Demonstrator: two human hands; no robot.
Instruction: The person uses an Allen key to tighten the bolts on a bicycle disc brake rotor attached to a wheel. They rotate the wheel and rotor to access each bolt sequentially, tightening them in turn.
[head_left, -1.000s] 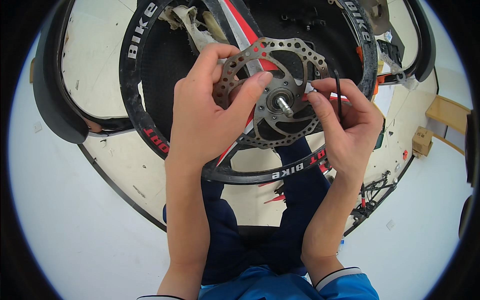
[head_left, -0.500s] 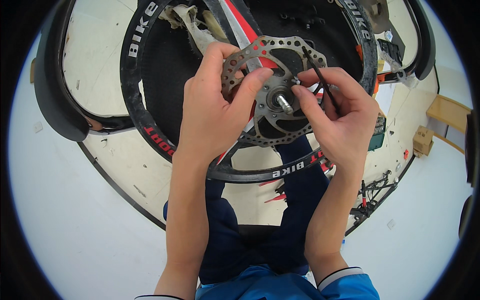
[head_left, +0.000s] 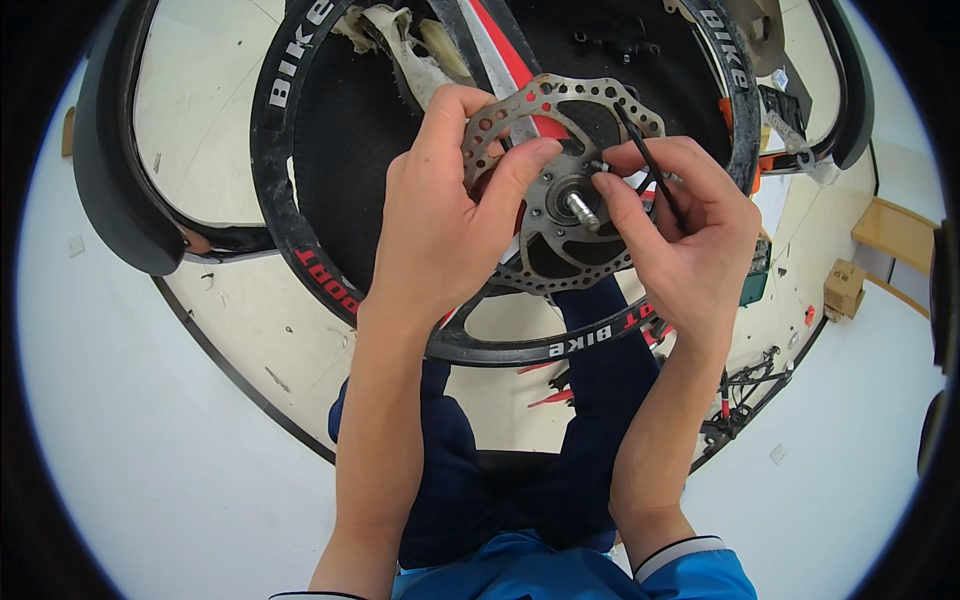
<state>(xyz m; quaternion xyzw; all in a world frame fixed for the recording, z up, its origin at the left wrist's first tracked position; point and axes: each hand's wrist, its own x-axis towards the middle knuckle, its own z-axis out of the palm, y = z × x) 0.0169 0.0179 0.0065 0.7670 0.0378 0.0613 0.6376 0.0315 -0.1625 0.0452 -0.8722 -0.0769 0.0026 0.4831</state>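
Note:
A perforated metal brake disc (head_left: 497,118) lies against the middle of a black bicycle wheel (head_left: 283,190), around a threaded axle (head_left: 581,211). My left hand (head_left: 435,215) grips the disc's left side, thumb on its face and fingers behind the edge. My right hand (head_left: 700,225) is closed at the disc's right side. Between its thumb and forefinger is a small bolt (head_left: 600,167), close to the disc's inner part near the axle. A thin black hex key (head_left: 641,145) passes through the same hand and crosses the disc's upper right edge. Whether the bolt sits in a hole is hidden.
The wheel rests over my legs and a black surface (head_left: 340,130). A crumpled pale wrapping (head_left: 405,55) lies near its top. Curved black armrests (head_left: 130,190) stand at both sides. Bicycle parts (head_left: 745,385) and a cardboard box (head_left: 845,287) are at the right.
The wheel and disc have shifted slightly right, and my left hand has moved with them. My right hand keeps nearly the same place, its pinch on the bolt unchanged.

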